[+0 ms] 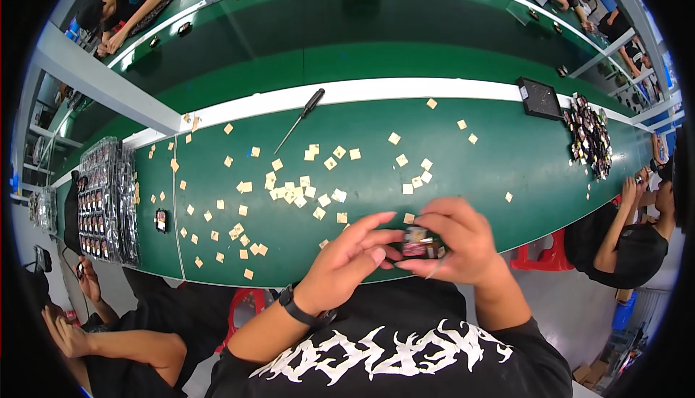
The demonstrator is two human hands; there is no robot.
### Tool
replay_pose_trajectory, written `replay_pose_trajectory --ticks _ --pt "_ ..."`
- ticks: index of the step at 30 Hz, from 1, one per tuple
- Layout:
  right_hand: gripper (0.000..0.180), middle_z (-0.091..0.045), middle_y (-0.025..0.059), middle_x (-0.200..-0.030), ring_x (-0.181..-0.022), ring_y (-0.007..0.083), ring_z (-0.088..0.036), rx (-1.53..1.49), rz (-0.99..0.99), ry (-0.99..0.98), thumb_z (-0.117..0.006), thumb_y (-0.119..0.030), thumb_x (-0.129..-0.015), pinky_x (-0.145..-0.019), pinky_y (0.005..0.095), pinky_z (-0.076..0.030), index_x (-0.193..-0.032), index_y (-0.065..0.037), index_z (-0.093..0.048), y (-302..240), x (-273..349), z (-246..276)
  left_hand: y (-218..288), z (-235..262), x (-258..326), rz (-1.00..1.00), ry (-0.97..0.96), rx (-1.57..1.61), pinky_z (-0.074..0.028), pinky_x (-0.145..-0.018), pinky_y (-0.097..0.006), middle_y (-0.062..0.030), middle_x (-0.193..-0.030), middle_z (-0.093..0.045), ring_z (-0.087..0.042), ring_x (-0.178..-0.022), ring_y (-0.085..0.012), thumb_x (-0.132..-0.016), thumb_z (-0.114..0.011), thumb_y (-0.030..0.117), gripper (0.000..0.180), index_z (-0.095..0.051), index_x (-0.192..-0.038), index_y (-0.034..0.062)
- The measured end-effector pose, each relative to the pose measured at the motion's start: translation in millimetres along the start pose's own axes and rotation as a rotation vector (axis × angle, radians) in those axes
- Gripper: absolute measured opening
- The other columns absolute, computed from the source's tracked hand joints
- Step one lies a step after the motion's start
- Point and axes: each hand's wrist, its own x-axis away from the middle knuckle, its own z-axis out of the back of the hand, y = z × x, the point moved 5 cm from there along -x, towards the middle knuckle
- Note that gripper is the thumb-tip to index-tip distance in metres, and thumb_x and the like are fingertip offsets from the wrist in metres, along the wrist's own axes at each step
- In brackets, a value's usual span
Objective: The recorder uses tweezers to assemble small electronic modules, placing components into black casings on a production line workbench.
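My left hand [355, 257] and my right hand [456, 242] meet over the near edge of the green bench [470, 173]. Between them sits a small dark component with a red and white face [418, 243]. My right hand grips it from the right, with a thin pointed tool sticking down from the fingers. The fingertips of my left hand touch its left side. A black watch [297, 309] is on my left wrist. Many small tan square pads [293, 191] lie scattered on the bench just beyond my hands.
A black-handled screwdriver [302, 114] lies at the far edge near the white strip. Stacked trays of parts [105, 202] stand at the left, a black tray [538, 97] and a heap of small parts [588, 137] at the right. Other people sit on both sides.
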Motion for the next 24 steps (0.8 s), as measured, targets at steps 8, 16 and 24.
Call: replay_pose_trajectory --ticks 8,16,24 --pt "0.039 -0.062 0.0093 -0.116 -0.082 0.0268 -0.069 -0.174 -0.276 -0.081 -0.084 -0.019 -0.080 -0.069 0.0331 -0.057 -0.113 -0.004 -0.068 0 4 -21 -6 9 2 -0.043 0.122 -0.090 -0.052 -0.087 -0.029 -0.0132 -0.126 -0.065 -0.066 -0.106 -0.0152 -0.104 -0.050 0.001 0.047 -0.041 -0.150 -0.0013" --pt "0.011 -0.065 0.0080 -0.080 -0.068 0.0256 -0.064 -0.143 -0.442 -0.069 -0.077 -0.009 -0.086 -0.060 0.0356 -0.050 -0.094 -0.003 -0.070 0 23 -22 -12 15 -1 -0.126 0.183 -0.321 -0.052 -0.095 -0.030 -0.0123 -0.127 -0.068 -0.067 -0.107 -0.0150 -0.100 -0.056 -0.002 0.054 -0.041 -0.151 0.0009" --pt "0.015 -0.064 0.0059 -0.080 -0.069 0.0244 -0.063 0.185 -0.235 -0.046 -0.078 -0.007 -0.081 -0.060 0.0364 -0.049 -0.092 -0.006 -0.068 -12 19 -34 -4 12 -4 -0.139 0.172 -0.682 -0.052 -0.085 -0.026 -0.0079 -0.126 -0.069 -0.063 -0.089 -0.0104 -0.096 -0.050 -0.007 0.057 -0.042 -0.151 -0.0007"
